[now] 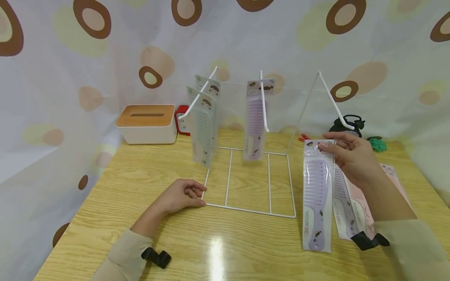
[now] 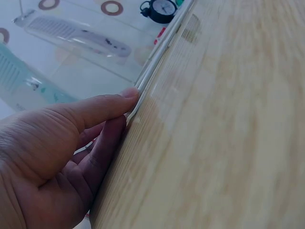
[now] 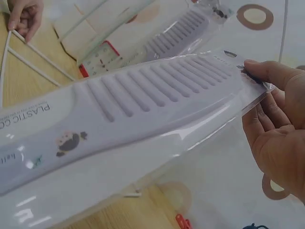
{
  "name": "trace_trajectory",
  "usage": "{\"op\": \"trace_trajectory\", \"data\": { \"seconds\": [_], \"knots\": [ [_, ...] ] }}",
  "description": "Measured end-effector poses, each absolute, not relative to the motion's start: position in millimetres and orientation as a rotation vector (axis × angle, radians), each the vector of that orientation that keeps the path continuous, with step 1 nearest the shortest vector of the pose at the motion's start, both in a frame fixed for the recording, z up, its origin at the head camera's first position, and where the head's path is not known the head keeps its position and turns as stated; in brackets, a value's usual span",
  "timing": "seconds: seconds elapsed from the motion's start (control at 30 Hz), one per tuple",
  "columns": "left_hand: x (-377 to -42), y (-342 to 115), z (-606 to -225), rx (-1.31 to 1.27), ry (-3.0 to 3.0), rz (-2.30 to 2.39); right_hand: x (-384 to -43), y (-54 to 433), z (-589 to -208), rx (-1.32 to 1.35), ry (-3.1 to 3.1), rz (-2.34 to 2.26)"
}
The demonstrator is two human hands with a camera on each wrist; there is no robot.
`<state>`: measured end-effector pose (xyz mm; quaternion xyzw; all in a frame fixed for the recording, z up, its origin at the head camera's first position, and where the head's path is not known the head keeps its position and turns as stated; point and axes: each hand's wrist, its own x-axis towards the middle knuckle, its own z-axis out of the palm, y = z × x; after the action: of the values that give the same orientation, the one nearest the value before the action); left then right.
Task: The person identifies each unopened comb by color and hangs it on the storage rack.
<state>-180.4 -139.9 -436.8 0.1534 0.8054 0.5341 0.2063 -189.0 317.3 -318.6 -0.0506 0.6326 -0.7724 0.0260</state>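
My right hand (image 1: 355, 160) pinches the top of a packaged purple comb (image 1: 316, 195), which hangs upright over the table's right side. In the right wrist view the comb's (image 3: 143, 100) wide teeth and clear wrapper show close up. My left hand (image 1: 183, 195) pinches the front left corner of a white wire rack (image 1: 246, 210) between thumb and fingers, as the left wrist view also shows. On the rack's left hook hang two packaged green combs (image 1: 202, 128). Another packaged purple comb (image 1: 254, 121) hangs from the middle hook. The right hook (image 1: 335, 101) carries nothing.
Behind my right forearm lie more packaged combs, one purple (image 1: 344, 199), and pink packages (image 1: 390, 171). A tissue box (image 1: 145, 132) with a wooden lid and a red clock (image 1: 182, 121) stand at the back left. A black alarm clock (image 1: 346, 124) and green bundle (image 1: 377, 144) sit back right.
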Motion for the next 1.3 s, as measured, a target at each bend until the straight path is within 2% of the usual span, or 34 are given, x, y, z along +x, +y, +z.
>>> {"op": "trace_trajectory", "data": {
  "seconds": [0.77, 1.03, 1.3],
  "knots": [
    [-180, -139, -436, 0.438, 2.253, 1.482, -150, 213, -276, -0.919, 1.652, -2.425],
    [-179, -139, -435, 0.443, 2.259, 1.481, -145, 177, -250, -0.706, 1.796, -2.486],
    [-180, -140, -437, 0.450, 2.262, 1.474, -154, 172, -254, -0.561, 1.887, -2.480]
  ]
}}
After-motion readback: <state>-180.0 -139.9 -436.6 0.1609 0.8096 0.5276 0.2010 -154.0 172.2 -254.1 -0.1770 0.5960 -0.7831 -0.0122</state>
